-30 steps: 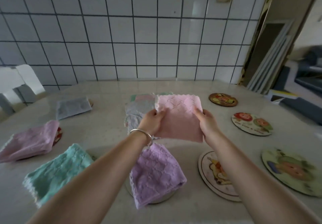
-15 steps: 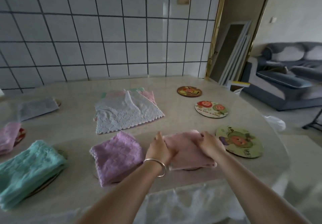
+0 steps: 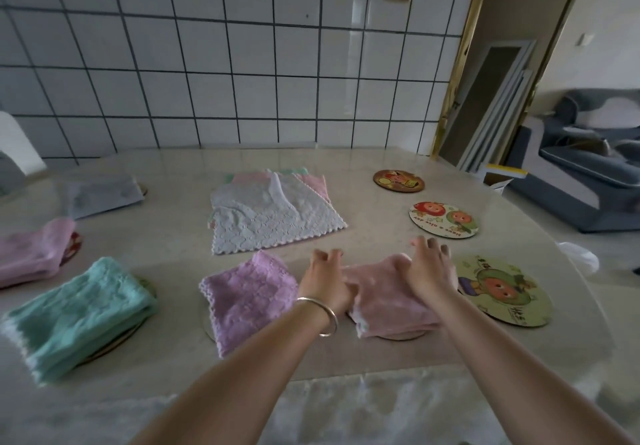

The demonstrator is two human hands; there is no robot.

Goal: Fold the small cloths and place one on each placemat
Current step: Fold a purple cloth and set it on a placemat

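Here the left hand [image 3: 327,280] and right hand [image 3: 431,271], fingers loosely spread and gripping nothing, rest on the folded pink cloth [image 3: 389,301] (it nearly hides its placemat [image 3: 403,335]). Just left lies the lilac cloth [image 3: 247,297]; right, a bare placemat [image 3: 504,290].

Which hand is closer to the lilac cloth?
The left hand: it sits right beside the lilac cloth, at that cloth's right edge. The right hand is farther off, across the pink cloth.
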